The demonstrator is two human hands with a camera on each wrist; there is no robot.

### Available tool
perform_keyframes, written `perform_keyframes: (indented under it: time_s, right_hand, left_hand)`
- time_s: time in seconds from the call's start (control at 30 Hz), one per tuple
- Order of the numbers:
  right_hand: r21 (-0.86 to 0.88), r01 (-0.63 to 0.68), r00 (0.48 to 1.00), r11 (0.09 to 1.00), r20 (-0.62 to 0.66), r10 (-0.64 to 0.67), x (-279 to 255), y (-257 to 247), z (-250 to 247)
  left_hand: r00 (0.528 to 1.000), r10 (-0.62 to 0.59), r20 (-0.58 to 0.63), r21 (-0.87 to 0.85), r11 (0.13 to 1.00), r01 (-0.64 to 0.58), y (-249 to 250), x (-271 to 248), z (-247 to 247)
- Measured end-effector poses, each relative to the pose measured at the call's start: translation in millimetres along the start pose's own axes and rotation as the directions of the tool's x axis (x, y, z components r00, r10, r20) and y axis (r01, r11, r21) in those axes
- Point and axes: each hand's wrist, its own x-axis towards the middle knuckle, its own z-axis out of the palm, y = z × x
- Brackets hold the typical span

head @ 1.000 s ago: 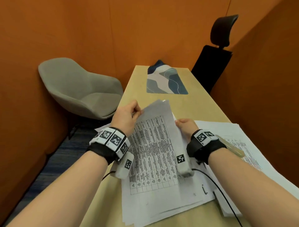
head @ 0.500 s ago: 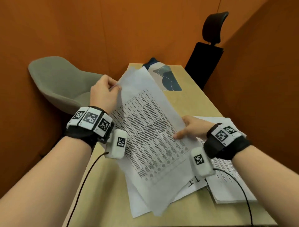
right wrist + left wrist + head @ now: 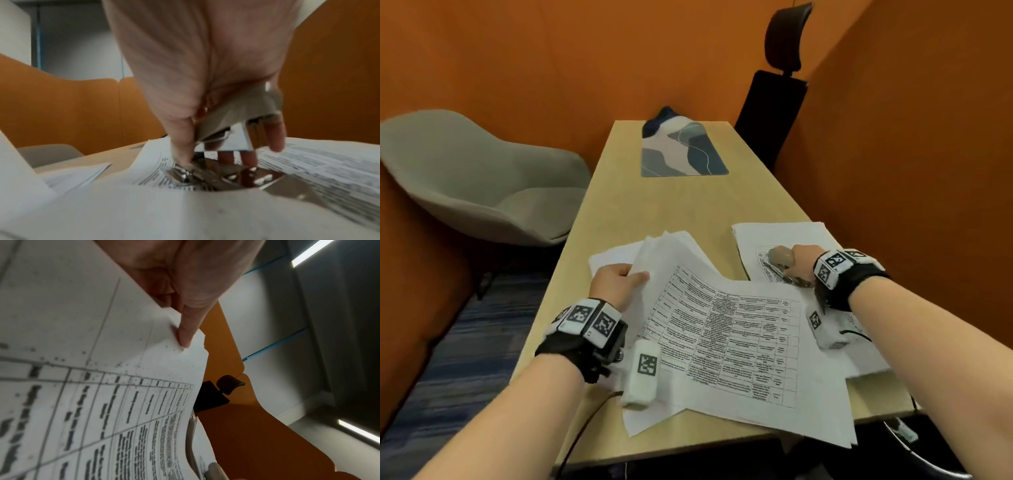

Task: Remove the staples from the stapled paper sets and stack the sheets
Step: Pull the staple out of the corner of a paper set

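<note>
My left hand (image 3: 633, 277) pinches the far left corner of a printed table sheet (image 3: 722, 339), thumb on top (image 3: 185, 332). The sheet (image 3: 102, 386) lies curved over a loose pile of sheets (image 3: 613, 255) at the near left of the table. At the right, my right hand (image 3: 799, 263) reaches onto a second paper stack (image 3: 774, 233). Its thumb and fingers curl round a beige and metal staple remover (image 3: 779, 257) resting there. The right wrist view shows the staple remover (image 3: 236, 116) between the thumb and fingers of that hand (image 3: 226, 154), low over printed paper.
A patterned desk mat (image 3: 681, 150) lies at the far end of the wooden table (image 3: 671, 212). To the left stands a grey shell chair (image 3: 482, 178), and a black office chair (image 3: 770, 113) is at the far right. Orange walls close in on both sides.
My left hand has lowered the printed sheet from the air onto the left pile. My right hand has let go of it and moved right to the staple remover.
</note>
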Motion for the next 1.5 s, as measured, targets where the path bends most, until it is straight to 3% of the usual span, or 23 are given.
perform_keyframes:
  time_s: [0.2, 0.3, 0.37, 0.43, 0.6, 0.97, 1.13, 1.27, 1.5]
  right_hand:
    - [0.140, -0.050, 0.980, 0.989, -0.182, 0.075, 15.4, -17.0, -11.3]
    - [0.263, 0.145, 0.958, 0.954, -0.279, -0.069, 0.4, -44.6, -27.6]
    - [0.331, 0.292, 0.936, 0.897, -0.292, -0.196, -20.2, -66.7, -32.4]
    - [0.394, 0.349, 0.928, 0.851, -0.272, -0.254, -43.0, -88.0, -26.5]
    - [0.311, 0.335, 0.923, 0.890, -0.297, -0.244, -76.6, -123.7, 9.8]
    - [0.270, 0.371, 0.894, 0.889, -0.362, -0.263, -100.6, -134.2, 31.0]
    - [0.191, 0.383, 0.852, 0.904, -0.450, -0.266, -110.6, -135.0, 34.4]
    - [0.208, 0.385, 0.835, 0.899, -0.494, -0.244, -118.1, -137.8, 36.2]
    - [0.162, 0.485, 0.736, 0.860, -0.607, -0.301, -120.7, -142.5, 48.3]
  left_hand:
    - [0.998, -0.046, 0.048, -0.140, 0.989, 0.053, -3.3, -0.2, 0.2]
    - [0.995, -0.055, 0.085, -0.225, 0.972, 0.072, -2.7, -5.3, 1.3]
    - [0.993, -0.069, 0.099, -0.282, 0.955, 0.095, -2.9, -9.3, 2.1]
    - [0.991, -0.069, 0.117, -0.325, 0.940, 0.104, -3.0, -15.4, 1.7]
    - [0.989, -0.013, 0.148, -0.433, 0.898, 0.077, -6.2, -33.0, 1.6]
    - [0.991, 0.030, 0.130, -0.455, 0.890, 0.032, -17.1, -55.7, 3.2]
    - [0.984, 0.047, 0.172, -0.452, 0.891, 0.037, -17.6, -68.0, 7.6]
    - [0.990, 0.045, 0.136, -0.502, 0.864, 0.030, -18.0, -73.2, 7.9]
    - [0.990, -0.090, 0.111, -0.591, 0.795, 0.139, -20.5, -79.5, 6.7]
